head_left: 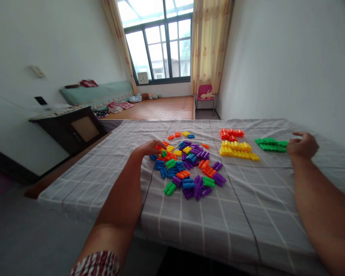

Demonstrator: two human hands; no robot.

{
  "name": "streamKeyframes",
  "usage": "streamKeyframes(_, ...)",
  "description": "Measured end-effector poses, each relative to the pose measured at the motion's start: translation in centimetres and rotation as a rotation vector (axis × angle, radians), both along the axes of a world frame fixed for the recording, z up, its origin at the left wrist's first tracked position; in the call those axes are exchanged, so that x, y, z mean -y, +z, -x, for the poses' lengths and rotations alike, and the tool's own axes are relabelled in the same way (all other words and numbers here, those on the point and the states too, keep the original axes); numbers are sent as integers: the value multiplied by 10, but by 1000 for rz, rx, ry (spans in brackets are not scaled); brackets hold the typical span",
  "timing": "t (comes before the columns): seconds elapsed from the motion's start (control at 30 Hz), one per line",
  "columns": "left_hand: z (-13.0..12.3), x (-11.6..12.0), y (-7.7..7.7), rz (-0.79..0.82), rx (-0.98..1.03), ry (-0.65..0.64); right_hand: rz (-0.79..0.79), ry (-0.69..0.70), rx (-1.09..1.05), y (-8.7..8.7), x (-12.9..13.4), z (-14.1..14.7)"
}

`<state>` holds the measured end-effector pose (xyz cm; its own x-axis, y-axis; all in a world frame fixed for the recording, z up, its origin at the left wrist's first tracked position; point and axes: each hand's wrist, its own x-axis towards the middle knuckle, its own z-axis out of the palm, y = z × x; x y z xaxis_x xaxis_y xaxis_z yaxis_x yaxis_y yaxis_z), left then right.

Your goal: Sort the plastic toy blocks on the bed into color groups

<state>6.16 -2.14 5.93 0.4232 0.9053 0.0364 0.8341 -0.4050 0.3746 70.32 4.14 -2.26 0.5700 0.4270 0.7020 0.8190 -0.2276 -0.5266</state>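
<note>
My left hand (150, 147) reaches into the left side of a loose pile of small ribbed plastic blocks. Its fingers bend down and close at a green block (163, 153), with orange and yellow blocks around it; the fingertips are partly hidden. Over on the right, my right hand (303, 146) rests at the right end of two rows of green blocks (270, 145), touching or nearly touching them. Its index finger sticks out, apart from the other curled fingers. Purple blocks (198, 188) and blue blocks (172, 170) fill much of the pile.
Beside the green rows lie rows of yellow blocks (238, 150) and a group of orange-red blocks (231, 134). A grey checked cloth (103, 172) covers the table. Beyond stand a bed (163, 107), a pink chair (204, 92) and a dark cabinet (74, 126); a wall runs along the right.
</note>
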Motion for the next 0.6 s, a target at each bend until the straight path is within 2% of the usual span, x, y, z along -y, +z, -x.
streamKeyframes(0.1, -4, 2, 1, 36, -72, -38, 11, 13, 14, 3, 1, 4)
streamKeyframes(0.33, -4, 1, 1, -75, -114, 112, 12, 63, 86, 9, 2, 12)
streamKeyframes(0.4, -6, 0, 3, -129, -23, 151, -22, 82, 107, 16, 1, 17)
streamKeyframes(0.5, -20, -1, 3, -130, 255, 131, -102, 108, 101, 36, 3, 37)
streamKeyframes(0.57, -35, -2, 1, -58, 449, 67, -157, 211, 56, 54, 7, 63)
streamKeyframes(0.6, -45, -2, -1, -6, 528, 26, -176, 309, 21, 63, 10, 81)
